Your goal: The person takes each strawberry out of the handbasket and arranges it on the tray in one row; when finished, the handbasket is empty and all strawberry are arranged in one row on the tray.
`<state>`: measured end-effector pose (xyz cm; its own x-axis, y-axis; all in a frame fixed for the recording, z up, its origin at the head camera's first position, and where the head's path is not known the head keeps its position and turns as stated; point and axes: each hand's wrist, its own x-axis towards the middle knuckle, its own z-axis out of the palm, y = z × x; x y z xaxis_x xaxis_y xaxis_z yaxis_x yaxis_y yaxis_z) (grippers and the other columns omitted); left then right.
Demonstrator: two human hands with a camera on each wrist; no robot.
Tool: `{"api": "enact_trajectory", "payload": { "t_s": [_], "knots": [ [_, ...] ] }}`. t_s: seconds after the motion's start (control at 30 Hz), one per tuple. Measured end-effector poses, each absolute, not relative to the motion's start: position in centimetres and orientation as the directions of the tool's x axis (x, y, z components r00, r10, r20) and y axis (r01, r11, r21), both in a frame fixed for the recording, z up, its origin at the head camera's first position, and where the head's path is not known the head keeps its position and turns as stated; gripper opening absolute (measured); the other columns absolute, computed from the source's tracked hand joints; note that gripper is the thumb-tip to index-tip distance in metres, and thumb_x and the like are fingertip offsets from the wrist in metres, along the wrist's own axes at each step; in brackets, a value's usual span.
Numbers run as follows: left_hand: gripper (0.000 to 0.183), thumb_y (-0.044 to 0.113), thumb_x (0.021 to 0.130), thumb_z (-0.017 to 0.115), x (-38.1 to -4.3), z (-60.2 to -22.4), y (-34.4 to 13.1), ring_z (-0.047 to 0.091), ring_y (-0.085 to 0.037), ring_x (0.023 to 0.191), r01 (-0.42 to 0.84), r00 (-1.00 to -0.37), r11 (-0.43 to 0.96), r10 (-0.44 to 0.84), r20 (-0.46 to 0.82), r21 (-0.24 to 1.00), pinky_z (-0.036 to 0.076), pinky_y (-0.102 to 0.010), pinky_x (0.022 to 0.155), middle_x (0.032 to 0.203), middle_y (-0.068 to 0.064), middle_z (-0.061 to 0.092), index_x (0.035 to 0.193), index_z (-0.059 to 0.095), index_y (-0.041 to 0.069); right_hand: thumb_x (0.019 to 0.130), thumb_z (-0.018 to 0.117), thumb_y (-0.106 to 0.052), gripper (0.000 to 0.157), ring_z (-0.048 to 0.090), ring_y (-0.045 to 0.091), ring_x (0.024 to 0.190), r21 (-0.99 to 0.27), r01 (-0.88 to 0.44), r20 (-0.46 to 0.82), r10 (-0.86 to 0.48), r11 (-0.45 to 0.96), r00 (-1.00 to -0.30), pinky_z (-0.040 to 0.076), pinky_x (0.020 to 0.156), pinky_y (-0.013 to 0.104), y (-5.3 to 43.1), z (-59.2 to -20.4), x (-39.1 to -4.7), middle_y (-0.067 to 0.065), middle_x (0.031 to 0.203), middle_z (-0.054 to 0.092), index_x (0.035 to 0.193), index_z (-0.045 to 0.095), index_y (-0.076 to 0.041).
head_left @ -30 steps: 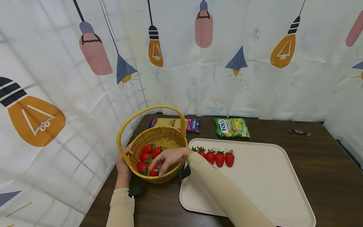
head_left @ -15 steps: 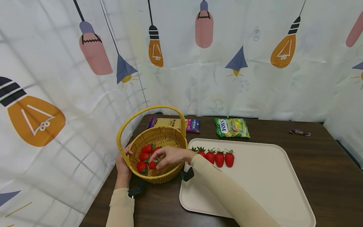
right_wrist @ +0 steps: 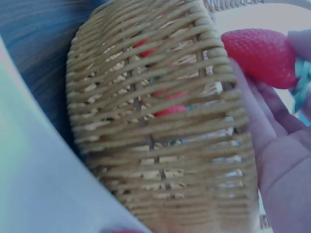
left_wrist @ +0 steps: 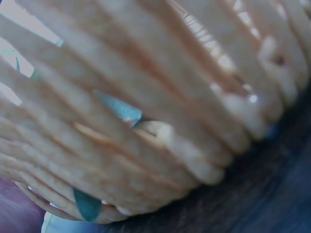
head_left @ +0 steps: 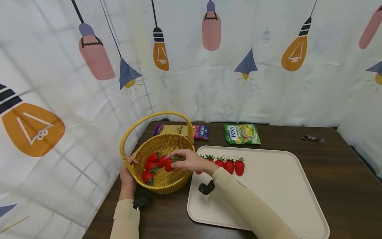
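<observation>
Unloading seems underway: over a round yellow wicker basket [head_left: 161, 189] held by the left hand [head_left: 127, 176], a red, green-leaved strawberry [head_left: 168, 164] is pinched by the right hand [head_left: 191, 161], with lifting clear probably required.

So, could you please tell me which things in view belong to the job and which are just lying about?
Seemingly part of the job:
strawberry pinched by the right hand
basket held by the left hand
loose strawberries inside it
tray
strawberry row on it

Seemingly just lying about:
green FOX'S bag
packaging behind the basket
small purple item
</observation>
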<state>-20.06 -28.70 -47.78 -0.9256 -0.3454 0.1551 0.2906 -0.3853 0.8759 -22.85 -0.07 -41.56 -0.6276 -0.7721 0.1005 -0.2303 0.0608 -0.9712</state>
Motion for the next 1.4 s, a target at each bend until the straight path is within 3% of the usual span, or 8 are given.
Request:
{"api": "enact_trajectory", "payload": {
  "t_s": [0.17,0.37,0.47,0.6,0.87,1.0,1.17,1.4],
  "knots": [
    [0.036,0.017,0.102,0.042,-20.1,-47.9,-28.8,0.048,-0.035,0.125,0.291,-0.930,-0.395,-0.331,0.161,0.871,0.045,-0.033,0.098,0.136,-0.021,0.053,0.074,0.055,-0.002,0.093,0.065,-0.016,0.037,0.066,0.013,0.101,-0.968,-0.234,0.106,-0.703,0.089,-0.704,0.054,0.084,0.028,1.3,-41.9,-22.3,0.006,0.123,0.063,0.128,0.056,-0.008],
    [0.035,0.017,0.102,0.043,-20.0,-47.9,-28.8,0.052,-0.033,0.119,0.297,-0.931,-0.391,-0.322,0.173,0.871,0.049,-0.032,0.092,0.134,-0.019,0.056,0.074,0.056,0.000,0.093,0.063,-0.017,0.031,0.057,0.017,0.069,-0.980,-0.186,0.100,-0.617,0.077,-0.780,0.044,0.052,0.028,2.9,-42.1,-21.3,0.006,0.104,0.067,0.123,0.055,-0.010],
    [0.035,0.017,0.102,0.043,-20.0,-47.8,-28.8,0.053,-0.033,0.119,0.304,-0.928,-0.388,-0.328,0.178,0.870,0.049,-0.032,0.093,0.133,-0.020,0.057,0.074,0.056,-0.001,0.094,0.061,-0.015,0.031,0.065,0.020,0.081,-0.979,-0.192,0.120,-0.562,0.071,-0.819,0.055,0.064,0.035,3.4,-42.2,-20.9,0.009,0.109,0.066,0.123,0.056,-0.008],
    [0.036,0.016,0.102,0.042,-19.9,-47.7,-28.8,0.053,-0.033,0.121,0.309,-0.920,-0.383,-0.353,0.171,0.871,0.048,-0.032,0.096,0.131,-0.018,0.059,0.074,0.056,-0.002,0.094,0.061,-0.013,0.027,0.065,0.021,0.093,-0.974,-0.208,0.143,-0.462,0.092,-0.875,0.055,0.085,0.037,3.9,-42.4,-20.5,0.009,0.116,0.063,0.121,0.059,-0.008],
    [0.035,0.015,0.102,0.040,-20.0,-47.6,-28.7,0.056,-0.032,0.113,0.308,-0.923,-0.389,-0.344,0.173,0.868,0.051,-0.030,0.088,0.128,-0.019,0.060,0.074,0.056,-0.001,0.092,0.065,-0.017,0.028,0.062,0.021,0.094,-0.974,-0.172,0.110,-0.355,0.150,-0.928,0.052,0.074,0.027,6.3,-42.8,-19.6,0.006,0.116,0.064,0.119,0.064,-0.011],
    [0.036,0.013,0.101,0.040,-20.1,-47.6,-28.6,0.053,-0.034,0.117,0.306,-0.925,-0.403,-0.341,0.170,0.862,0.049,-0.031,0.091,0.128,-0.020,0.059,0.074,0.055,-0.003,0.093,0.065,-0.017,0.029,0.064,0.027,0.097,-0.985,-0.123,0.076,-0.332,0.123,-0.940,0.054,0.081,0.032,7.9,-43.2,-19.1,0.011,0.118,0.063,0.121,0.062,-0.009],
    [0.035,0.015,0.101,0.042,-20.0,-47.6,-28.5,0.052,-0.034,0.118,0.303,-0.924,-0.403,-0.345,0.164,0.864,0.049,-0.031,0.091,0.130,-0.021,0.057,0.074,0.055,-0.003,0.093,0.065,-0.017,0.030,0.061,0.028,0.090,-0.990,-0.028,-0.009,-0.266,0.135,-0.964,0.055,0.075,0.041,9.9,-43.9,-18.5,0.012,0.114,0.062,0.122,0.062,-0.011],
    [0.035,0.016,0.101,0.042,-19.9,-47.5,-28.5,0.054,-0.031,0.116,0.293,-0.920,-0.381,-0.363,0.150,0.877,0.049,-0.030,0.090,0.128,-0.018,0.060,0.073,0.056,0.000,0.094,0.065,-0.018,0.041,0.062,0.025,0.098,-0.990,-0.042,0.008,-0.237,0.136,-0.972,0.057,0.080,0.042,12.7,-43.9,-18.3,0.017,0.120,0.063,0.131,0.055,-0.006]
  ]
}}
